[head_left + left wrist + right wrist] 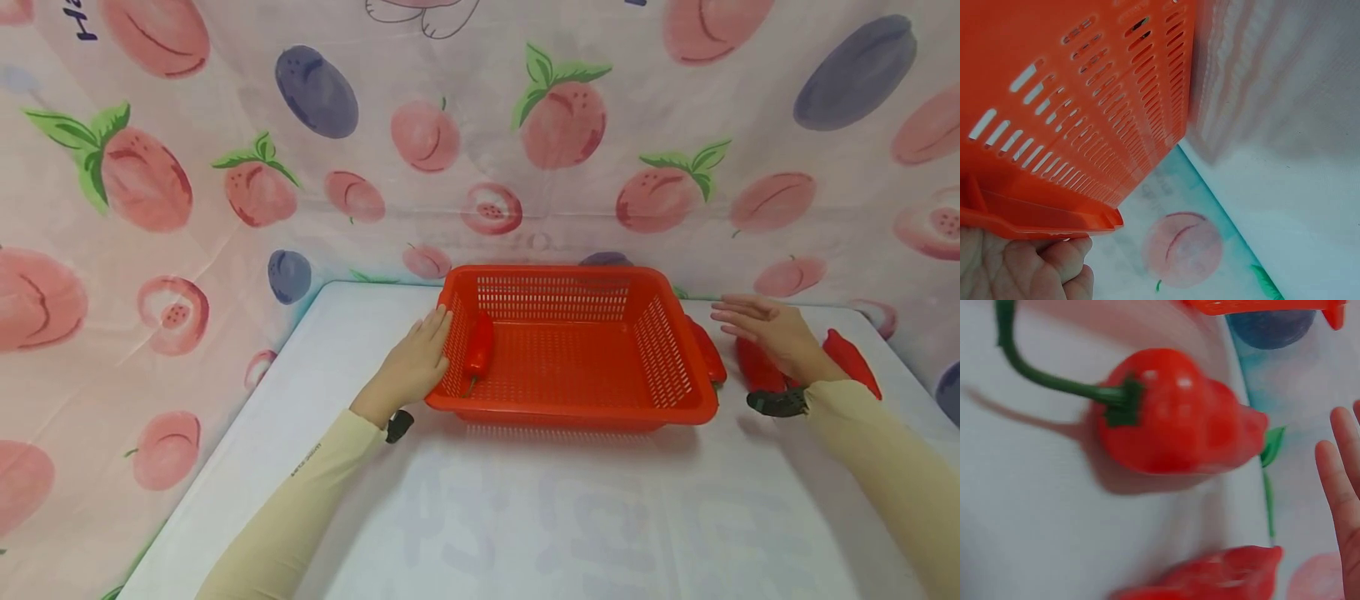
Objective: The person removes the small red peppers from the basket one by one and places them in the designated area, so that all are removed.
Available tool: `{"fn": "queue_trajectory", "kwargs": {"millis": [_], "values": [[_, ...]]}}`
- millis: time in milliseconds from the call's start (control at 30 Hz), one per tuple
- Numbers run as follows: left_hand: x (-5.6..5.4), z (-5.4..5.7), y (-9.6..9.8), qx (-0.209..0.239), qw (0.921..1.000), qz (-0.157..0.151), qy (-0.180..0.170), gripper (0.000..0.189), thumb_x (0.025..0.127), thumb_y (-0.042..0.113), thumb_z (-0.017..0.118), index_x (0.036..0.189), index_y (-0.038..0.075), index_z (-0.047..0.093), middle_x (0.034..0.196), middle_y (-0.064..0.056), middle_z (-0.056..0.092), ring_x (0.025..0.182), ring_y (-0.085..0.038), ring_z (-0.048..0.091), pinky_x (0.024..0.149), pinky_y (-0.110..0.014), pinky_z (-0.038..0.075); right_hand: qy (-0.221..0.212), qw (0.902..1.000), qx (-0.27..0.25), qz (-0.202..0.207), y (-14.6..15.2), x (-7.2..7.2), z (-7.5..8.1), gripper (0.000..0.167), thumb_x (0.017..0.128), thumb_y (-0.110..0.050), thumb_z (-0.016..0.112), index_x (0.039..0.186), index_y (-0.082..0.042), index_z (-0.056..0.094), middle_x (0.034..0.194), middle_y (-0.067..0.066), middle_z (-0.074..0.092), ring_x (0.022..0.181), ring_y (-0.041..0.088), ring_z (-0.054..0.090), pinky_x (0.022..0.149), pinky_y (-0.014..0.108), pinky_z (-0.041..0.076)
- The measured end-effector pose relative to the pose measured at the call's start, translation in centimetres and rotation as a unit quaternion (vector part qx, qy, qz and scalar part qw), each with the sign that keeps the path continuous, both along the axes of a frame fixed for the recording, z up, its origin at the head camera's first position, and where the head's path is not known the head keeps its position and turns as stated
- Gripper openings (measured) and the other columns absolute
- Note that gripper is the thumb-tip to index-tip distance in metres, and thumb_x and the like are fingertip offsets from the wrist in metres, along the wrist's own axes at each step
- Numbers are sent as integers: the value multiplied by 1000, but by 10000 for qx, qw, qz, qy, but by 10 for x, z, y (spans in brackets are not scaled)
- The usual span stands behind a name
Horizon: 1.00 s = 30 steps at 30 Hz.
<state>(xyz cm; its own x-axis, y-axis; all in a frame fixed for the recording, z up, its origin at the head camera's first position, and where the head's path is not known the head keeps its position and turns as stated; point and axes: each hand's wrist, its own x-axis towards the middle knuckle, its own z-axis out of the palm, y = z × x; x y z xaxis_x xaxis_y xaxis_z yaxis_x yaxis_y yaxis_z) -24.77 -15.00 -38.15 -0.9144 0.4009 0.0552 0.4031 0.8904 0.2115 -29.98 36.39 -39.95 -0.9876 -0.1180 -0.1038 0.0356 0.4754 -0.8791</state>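
Observation:
A red plastic basket [555, 414] with slotted walls stands on the table. My left hand [412, 362] rests at its left rim, fingers extended; in the left wrist view the fingers [1063, 259] touch the rim's underside. Inside, along the left wall, lies a long red pepper [478, 346] with a green stem. My right hand [776, 333] hovers right of the basket above a red pepper [756, 364], its fingers straight and holding nothing. A plump red pepper [1172, 415] with a curved green stem shows in the right wrist view, apart from the fingers [1338, 478].
Another red pepper [707, 354] lies close against the basket's right side. Farther right is one more red pepper [852, 362]. A white cloth [525, 517] covers the table, and a fruit-printed curtain [480, 125] hangs behind and at the left.

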Motion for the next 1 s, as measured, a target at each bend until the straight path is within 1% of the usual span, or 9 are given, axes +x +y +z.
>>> {"fn": "queue_trajectory", "kwargs": {"millis": [133,200,267,367,433,500,600,767,1000], "values": [[0,0,0,-9,10000,-5,3,62,93,17,39,148,-3,17,157,-17,12,147,-27,12,121,-42,11,17,9996,87,272,2,-3,15,70,92,-43,52,148,-10,29,107,-37,51,94,-20,54,78,11,52],[0,0,1,-9,10000,-8,14,62,93,17,39,148,-4,18,157,-17,12,147,-28,12,121,-42,12,-62,9991,227,346,2,-5,23,69,92,-44,52,148,-12,30,106,-38,51,95,-20,54,79,12,52],[0,0,1,3,10000,-7,3,62,93,17,39,148,-4,18,157,-17,12,147,-28,12,120,-43,12,-59,9980,452,440,2,-7,31,67,92,-45,51,148,-14,30,118,-31,53,96,-20,53,79,12,52],[0,0,1,5,10000,-4,-3,62,93,17,39,148,-4,18,157,-17,12,147,-28,12,120,-43,12,-7,9933,979,613,-1,-9,43,65,93,-47,48,148,-17,31,142,-8,45,96,-22,49,80,11,51],[0,0,1,-19,10000,-2,3,62,93,17,39,148,-4,18,157,-17,12,147,-28,12,121,-42,12,105,9889,1298,721,-4,-11,51,64,93,-47,48,148,-18,32,149,8,37,96,-23,46,83,16,52],[-1,0,0,-45,10000,-2,25,62,93,17,39,148,-4,18,157,-18,12,147,-28,12,120,-42,12,123,9857,1466,817,-9,-12,60,65,93,-48,48,148,-20,30,150,12,35,97,-23,45,88,24,53],[-1,1,0,-63,10000,7,36,62,93,17,40,148,-4,18,157,-18,13,147,-29,13,120,-42,12,161,9853,1404,964,-19,-14,70,65,93,-47,48,149,-20,29,148,10,40,100,-20,48,91,30,52],[-1,2,1,-145,9999,27,28,63,93,17,41,148,-4,18,157,-18,13,146,-30,14,120,-43,14,120,9878,1055,1136,-40,-19,81,65,94,-45,48,148,-17,30,144,5,46,103,-13,56,88,22,53],[-1,4,4,-405,9992,64,40,64,93,19,41,148,-4,18,157,-19,14,146,-30,15,120,-43,14,164,9898,630,1267,-70,-26,84,57,94,-39,50,144,-13,38,133,-1,58,109,5,63,92,27,52]]}}
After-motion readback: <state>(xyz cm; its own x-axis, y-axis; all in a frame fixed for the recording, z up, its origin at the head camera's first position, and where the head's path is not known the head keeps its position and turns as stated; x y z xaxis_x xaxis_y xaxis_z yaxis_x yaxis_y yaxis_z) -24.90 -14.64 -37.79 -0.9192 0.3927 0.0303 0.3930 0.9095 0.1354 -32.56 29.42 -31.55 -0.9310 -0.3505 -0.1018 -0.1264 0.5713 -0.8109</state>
